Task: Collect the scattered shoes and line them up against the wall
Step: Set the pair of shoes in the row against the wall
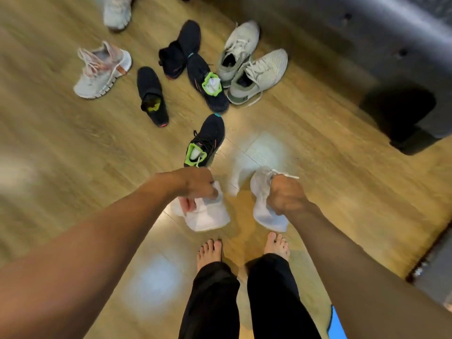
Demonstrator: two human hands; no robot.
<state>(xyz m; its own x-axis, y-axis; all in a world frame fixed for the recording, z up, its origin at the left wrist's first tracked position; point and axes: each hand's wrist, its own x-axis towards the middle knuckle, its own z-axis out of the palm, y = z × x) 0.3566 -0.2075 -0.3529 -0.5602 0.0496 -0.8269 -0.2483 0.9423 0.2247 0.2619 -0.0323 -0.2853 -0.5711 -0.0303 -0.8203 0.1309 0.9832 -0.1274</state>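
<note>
My left hand [195,183] grips the collar of one white sneaker [208,214]. A second white sneaker [265,211] hangs from my right hand [285,193], which grips it at the opening. Both shoes are just above the wooden floor in front of my bare feet. Beyond them a black sneaker with a green lining [206,141] lies alone. Further off lie its mate [208,85], two black slip-on shoes [151,96] [182,48], two grey-white sneakers [241,48] [259,75], a pink-white sneaker [102,69] and another pale sneaker [117,11].
A dark grey sofa [367,33] fills the upper right, with its leg [411,140] on the floor. My bare feet [210,250] and black trousers stand at the bottom centre. A dark edge [428,253] runs along the lower right.
</note>
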